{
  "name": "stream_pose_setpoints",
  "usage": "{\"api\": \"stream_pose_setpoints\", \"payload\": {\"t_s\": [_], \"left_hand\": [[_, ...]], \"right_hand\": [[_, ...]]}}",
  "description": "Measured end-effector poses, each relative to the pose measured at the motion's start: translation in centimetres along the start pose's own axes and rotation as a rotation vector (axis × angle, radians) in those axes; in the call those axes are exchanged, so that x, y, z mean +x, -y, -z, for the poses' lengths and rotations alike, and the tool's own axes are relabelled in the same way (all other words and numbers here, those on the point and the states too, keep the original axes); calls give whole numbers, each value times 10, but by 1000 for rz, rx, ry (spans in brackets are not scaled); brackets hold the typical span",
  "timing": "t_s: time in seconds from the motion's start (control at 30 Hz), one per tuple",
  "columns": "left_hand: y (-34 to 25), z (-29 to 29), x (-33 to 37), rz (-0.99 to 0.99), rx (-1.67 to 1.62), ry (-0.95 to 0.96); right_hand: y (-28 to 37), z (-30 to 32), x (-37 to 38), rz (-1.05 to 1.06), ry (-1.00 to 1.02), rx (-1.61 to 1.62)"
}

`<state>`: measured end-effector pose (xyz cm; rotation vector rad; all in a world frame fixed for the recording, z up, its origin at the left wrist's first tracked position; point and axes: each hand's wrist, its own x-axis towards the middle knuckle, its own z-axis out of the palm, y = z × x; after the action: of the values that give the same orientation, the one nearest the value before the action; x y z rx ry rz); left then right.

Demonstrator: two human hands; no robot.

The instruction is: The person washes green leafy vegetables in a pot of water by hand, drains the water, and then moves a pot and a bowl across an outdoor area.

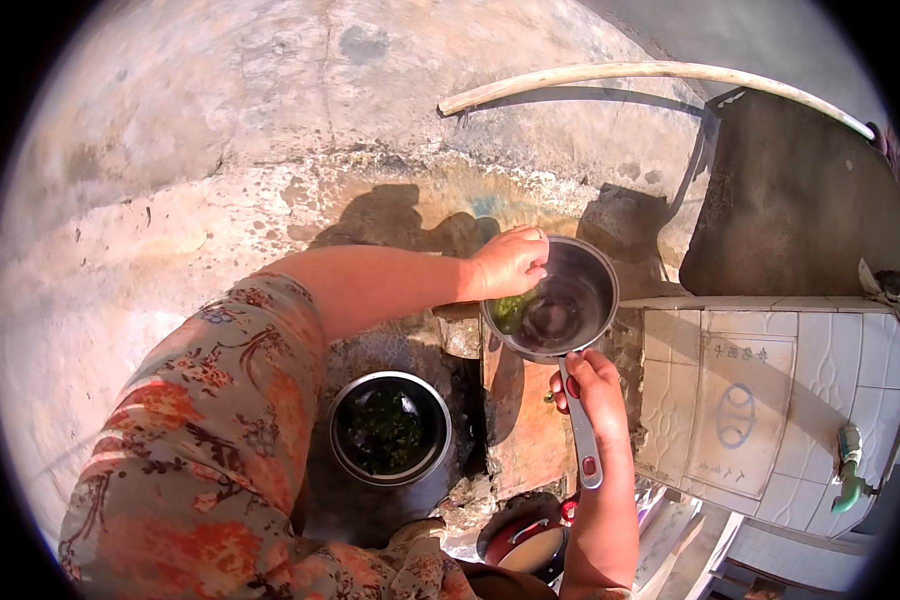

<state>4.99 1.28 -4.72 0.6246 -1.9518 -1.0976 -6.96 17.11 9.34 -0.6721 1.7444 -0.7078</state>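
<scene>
Saucepan handle grasped in right grip; left grip curled by greens, can't tell if holding any. Probably working greens; next move needs steady handle

Around one saucepan stand or lie one pale-rimmed bowl to its near left, one red-edged round vessel nearer the person, one green tap rightward and one pole beyond.
</scene>
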Motion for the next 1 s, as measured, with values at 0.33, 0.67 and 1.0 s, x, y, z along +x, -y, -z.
{"api": "stream_pose_setpoints", "payload": {"t_s": [0.33, 0.67, 1.0], "left_hand": [[17, -9, 6, 93, -52, -300], [25, -21, 24, 312, -424, -344], [42, -29, 34, 348, -718, -516]], "right_hand": [[22, -15, 2, 24, -10, -51], [58, -16, 5, 27, -33, -197], [95, -27, 4, 89, 8, -229]]}}
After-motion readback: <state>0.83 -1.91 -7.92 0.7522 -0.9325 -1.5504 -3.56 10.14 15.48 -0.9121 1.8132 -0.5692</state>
